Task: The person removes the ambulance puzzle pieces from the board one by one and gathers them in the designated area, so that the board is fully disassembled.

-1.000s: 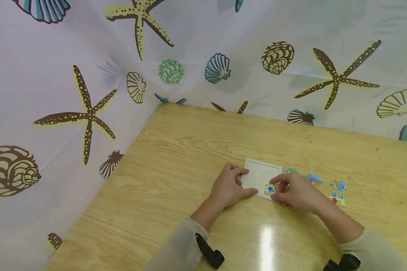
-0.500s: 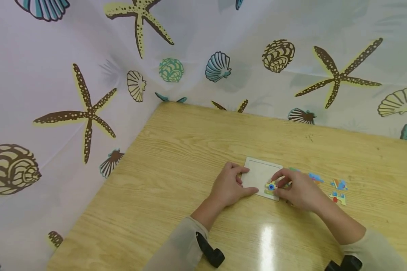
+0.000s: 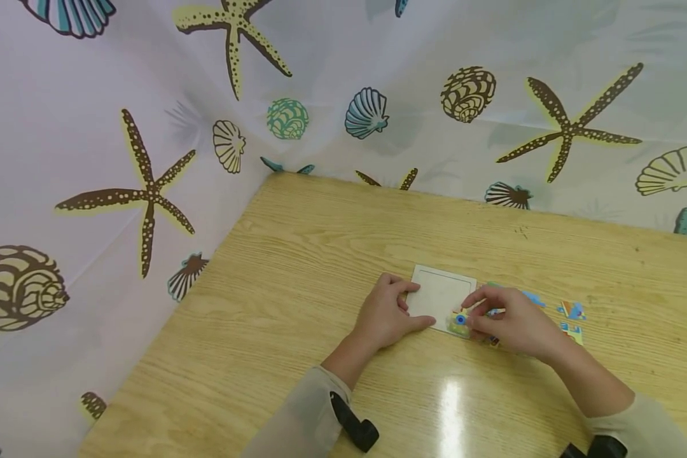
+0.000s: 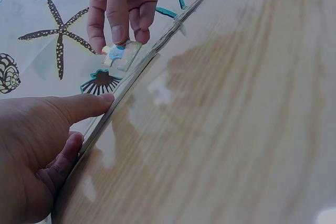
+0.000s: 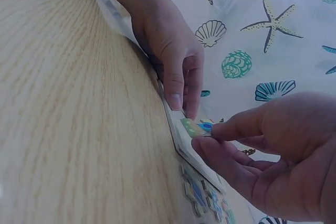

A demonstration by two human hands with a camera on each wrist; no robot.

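Note:
A square white puzzle board [image 3: 435, 292] with a thin dark line near its rim lies on the table. My left hand [image 3: 385, 315] holds its left side, the thumb at the near edge and the index finger further back. My right hand [image 3: 512, 323] pinches a jigsaw piece [image 3: 458, 323] between thumb and fingertips over the board's near right corner. Yellow and green with a blue ring, the jigsaw piece [image 4: 119, 56] looks tilted in the left wrist view. In the right wrist view its lower part [image 5: 193, 127] shows close to the board's surface.
Several loose jigsaw pieces [image 3: 572, 311] lie right of the board, some partly behind my right hand. The wooden table [image 3: 309, 267] meets a cloth [image 3: 320, 63] printed with shells and starfish at its back and left. Light glares off the table's front.
My right hand has shifted slightly to the right. The jigsaw piece in its fingers has moved a little the same way and looks more tilted. My left hand has stayed on the board.

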